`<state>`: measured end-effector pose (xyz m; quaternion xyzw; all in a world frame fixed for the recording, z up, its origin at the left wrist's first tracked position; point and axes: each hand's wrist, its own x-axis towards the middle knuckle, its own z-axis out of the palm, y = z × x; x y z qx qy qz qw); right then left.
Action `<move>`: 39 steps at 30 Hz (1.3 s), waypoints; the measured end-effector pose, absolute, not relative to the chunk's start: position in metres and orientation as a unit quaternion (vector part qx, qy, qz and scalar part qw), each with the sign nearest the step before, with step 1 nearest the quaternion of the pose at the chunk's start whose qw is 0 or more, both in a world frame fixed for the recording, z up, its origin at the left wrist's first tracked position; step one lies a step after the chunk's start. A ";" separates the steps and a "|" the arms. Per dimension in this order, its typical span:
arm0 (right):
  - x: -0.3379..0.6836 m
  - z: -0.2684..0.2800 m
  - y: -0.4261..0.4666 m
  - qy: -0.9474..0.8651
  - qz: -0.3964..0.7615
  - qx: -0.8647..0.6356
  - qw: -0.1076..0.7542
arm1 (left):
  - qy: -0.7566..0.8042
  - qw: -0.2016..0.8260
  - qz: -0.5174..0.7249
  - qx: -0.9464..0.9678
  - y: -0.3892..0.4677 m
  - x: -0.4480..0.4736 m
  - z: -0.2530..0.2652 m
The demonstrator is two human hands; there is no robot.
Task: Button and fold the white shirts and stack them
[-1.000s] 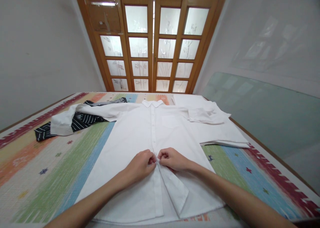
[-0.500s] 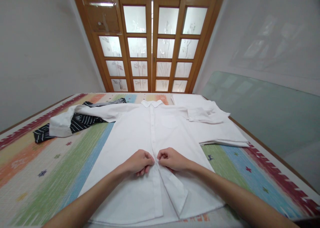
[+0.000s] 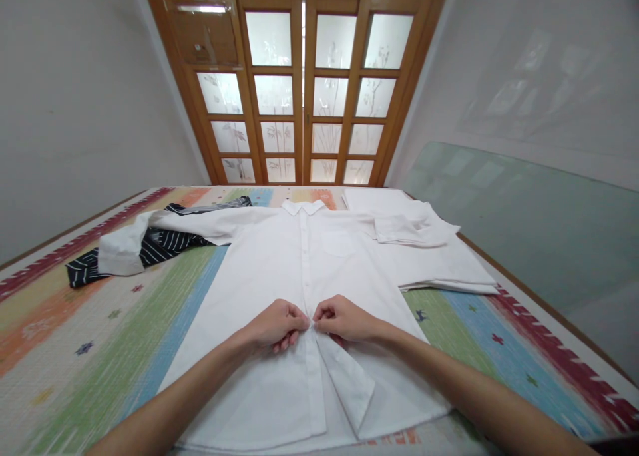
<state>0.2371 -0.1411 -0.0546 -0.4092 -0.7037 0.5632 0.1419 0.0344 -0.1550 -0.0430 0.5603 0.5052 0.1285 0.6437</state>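
A white long-sleeved shirt [image 3: 259,263] lies front side up, its collar at the far end and its hem toward me. Buttons run down the placket from the collar to my hands; below them the front edges part and one corner is folded over. My left hand [image 3: 280,324] pinches the left front edge of the placket. Close beside it, my right hand [image 3: 344,319] pinches the other front edge, fingertips nearly touching the left ones. Any button between the fingertips is too small and covered to make out.
Beneath the shirt's left sleeve lies a black-and-white striped cloth [image 3: 172,241]. Folded white cloth [image 3: 439,263] lies under the right sleeve. A striped, colourful mat [image 3: 164,323] covers the surface. A glass panel [image 3: 519,223] leans at the right wall; wooden doors [image 3: 303,96] stand behind.
Both hands stay at the same spot on the placket, with the fingertips drawn slightly closer together. The loose front corner has shifted a little.
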 end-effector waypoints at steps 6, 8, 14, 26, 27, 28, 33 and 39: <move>0.237 -0.050 -0.141 -0.683 0.602 -0.395 0.126 | 0.504 0.638 0.136 0.566 -0.158 0.037 -0.044; 0.236 -0.048 -0.141 -0.677 0.611 -0.392 0.123 | 0.504 0.634 0.137 0.570 -0.158 0.038 -0.045; 0.236 -0.045 -0.141 -0.669 0.624 -0.386 0.119 | 0.508 0.627 0.133 0.576 -0.159 0.039 -0.046; 0.237 -0.050 -0.141 -0.663 0.625 -0.393 0.129 | 0.536 0.597 0.157 0.576 -0.165 0.043 -0.044; 0.236 -0.051 -0.142 -0.662 0.622 -0.396 0.134 | 0.536 0.596 0.162 0.576 -0.166 0.043 -0.044; 0.236 -0.052 -0.142 -0.660 0.621 -0.400 0.139 | 0.533 0.597 0.165 0.576 -0.166 0.043 -0.044; 0.233 -0.055 -0.143 -0.660 0.610 -0.411 0.152 | 0.521 0.594 0.169 0.589 -0.167 0.041 -0.041; 0.231 -0.054 -0.143 -0.659 0.607 -0.418 0.148 | 0.536 0.554 0.187 0.608 -0.173 0.041 -0.041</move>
